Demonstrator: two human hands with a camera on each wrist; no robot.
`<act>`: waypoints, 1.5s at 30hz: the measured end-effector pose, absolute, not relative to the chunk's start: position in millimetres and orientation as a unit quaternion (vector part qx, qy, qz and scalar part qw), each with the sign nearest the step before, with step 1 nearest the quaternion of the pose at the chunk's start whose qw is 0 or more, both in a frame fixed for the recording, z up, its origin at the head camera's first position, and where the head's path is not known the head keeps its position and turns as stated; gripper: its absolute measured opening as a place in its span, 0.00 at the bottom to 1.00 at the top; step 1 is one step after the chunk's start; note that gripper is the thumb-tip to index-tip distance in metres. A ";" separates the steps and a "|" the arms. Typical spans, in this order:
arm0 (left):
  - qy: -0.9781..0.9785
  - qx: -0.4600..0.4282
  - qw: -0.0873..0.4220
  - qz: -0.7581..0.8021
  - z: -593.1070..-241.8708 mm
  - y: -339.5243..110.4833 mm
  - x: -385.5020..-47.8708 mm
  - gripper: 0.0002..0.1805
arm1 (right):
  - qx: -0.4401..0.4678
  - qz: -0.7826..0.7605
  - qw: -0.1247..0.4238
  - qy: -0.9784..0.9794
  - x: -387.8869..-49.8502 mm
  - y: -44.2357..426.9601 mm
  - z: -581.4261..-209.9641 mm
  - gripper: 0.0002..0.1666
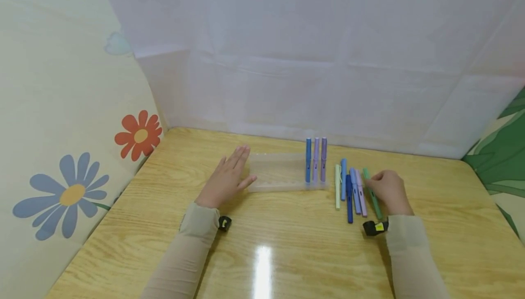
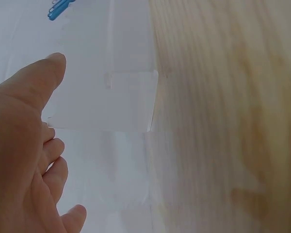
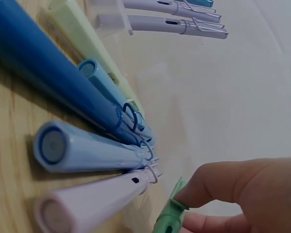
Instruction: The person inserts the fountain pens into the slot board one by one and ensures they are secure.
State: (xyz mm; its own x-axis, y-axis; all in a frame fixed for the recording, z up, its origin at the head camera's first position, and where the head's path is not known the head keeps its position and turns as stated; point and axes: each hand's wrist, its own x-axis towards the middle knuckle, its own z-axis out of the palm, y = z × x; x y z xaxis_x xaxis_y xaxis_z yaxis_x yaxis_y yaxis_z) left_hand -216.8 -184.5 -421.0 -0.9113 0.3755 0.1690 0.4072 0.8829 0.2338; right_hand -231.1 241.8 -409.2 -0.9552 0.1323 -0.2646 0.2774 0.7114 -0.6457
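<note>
On the bench (image 1: 303, 235), the right hand (image 1: 388, 190) is pinching the green pen (image 1: 375, 204) beside five loose pens (image 1: 349, 201). The left hand (image 1: 224, 178), fingers extended, is resting at the rack (image 1: 279, 169); three pens (image 1: 316, 155) are standing at the rack's right end.

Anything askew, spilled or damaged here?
Nothing looks spilled or damaged. Only mild untidiness: the loose pens on the table lie with staggered ends, and the green pen, pinched by the right hand, slants. The three pens in the clear holder stand upright.
</note>
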 end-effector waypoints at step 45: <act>-0.967 -0.205 0.066 -0.134 -423.1 -185.0 -217.1 0.46 | 0.063 -0.446 -0.041 0.892 -224.4 225.3 -384.5 0.24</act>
State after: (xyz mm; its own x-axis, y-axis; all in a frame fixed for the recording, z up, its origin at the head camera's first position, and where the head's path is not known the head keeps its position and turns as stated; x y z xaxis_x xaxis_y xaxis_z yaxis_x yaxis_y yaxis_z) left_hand -217.1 -185.0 -423.1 -0.9075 0.3784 0.1825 0.4138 0.8801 0.2328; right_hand -224.4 225.3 -384.5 -0.9887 0.1494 0.0156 0.0771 0.5942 -0.8006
